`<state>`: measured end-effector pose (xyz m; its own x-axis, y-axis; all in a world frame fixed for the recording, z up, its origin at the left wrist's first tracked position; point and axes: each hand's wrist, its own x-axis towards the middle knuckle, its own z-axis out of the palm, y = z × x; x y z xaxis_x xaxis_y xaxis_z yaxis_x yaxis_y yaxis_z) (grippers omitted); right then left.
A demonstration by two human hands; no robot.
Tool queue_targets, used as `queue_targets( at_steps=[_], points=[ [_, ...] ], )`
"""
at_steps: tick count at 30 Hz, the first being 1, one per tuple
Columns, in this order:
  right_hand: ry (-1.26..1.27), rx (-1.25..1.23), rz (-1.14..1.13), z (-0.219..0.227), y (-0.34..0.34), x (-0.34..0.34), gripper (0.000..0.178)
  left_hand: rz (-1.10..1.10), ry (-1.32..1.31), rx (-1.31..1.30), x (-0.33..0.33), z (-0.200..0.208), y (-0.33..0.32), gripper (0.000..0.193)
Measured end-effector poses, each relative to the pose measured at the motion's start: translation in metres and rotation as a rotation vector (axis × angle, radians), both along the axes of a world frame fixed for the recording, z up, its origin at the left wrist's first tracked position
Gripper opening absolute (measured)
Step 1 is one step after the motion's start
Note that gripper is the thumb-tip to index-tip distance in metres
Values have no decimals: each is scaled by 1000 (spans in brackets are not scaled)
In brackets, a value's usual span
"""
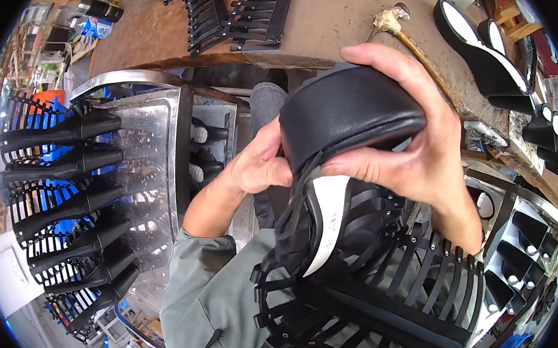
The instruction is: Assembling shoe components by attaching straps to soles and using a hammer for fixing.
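Observation:
A black strappy boot (355,108) is held up in front of my chest, its smooth, rounded leather end toward the bench. My right hand (427,142) grips that end from the right, the thumb pressed below it and the fingers over the top. On the other side my left hand (264,160) is closed against the leather, its fingertips partly hidden behind. Below my hands a white strip (328,223) shows inside the boot. The boot's ladder-like shaft of riveted straps (399,312) hangs down over my lap and grey shirt.
Ahead is a brown workbench (322,22) with a hammer (417,51), strap uppers (258,11) and black soles with white tops (478,49). Several black strappy boots (74,192) line a metal tray (153,165) at left. Black wedge-like pieces (519,262) stand on a right-hand shelf.

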<state>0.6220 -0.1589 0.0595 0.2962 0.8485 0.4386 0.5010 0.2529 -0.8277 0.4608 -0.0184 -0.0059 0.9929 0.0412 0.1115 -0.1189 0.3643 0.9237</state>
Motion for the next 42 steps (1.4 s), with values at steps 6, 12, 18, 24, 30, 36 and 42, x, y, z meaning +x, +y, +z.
queue_targets(
  at_steps=[6, 12, 18, 24, 30, 36, 42],
  points=[
    [17, 42, -60, -13, 4, -5, 85, -38, -53, -48, 1, -13, 3, 107],
    [20, 11, -29, -7, 2, -11, 86, -35, 44, -23, -5, -14, 2, 107],
    [109, -53, -85, -7, 0, -12, 83, -16, 152, -12, 0, 10, -3, 113],
    [91, 15, -94, -12, 1, -16, 83, -71, 252, 26, -11, 5, 0, 121],
    [154, 1, -33, -13, 9, -18, 80, -83, 351, -13, -24, -2, -2, 119],
    [183, -71, 44, -8, 9, -10, 75, -34, 114, -266, -9, -3, 8, 111],
    [74, -38, 28, 6, 4, -9, 75, 27, 156, -108, -7, 17, 5, 100]
  ],
)
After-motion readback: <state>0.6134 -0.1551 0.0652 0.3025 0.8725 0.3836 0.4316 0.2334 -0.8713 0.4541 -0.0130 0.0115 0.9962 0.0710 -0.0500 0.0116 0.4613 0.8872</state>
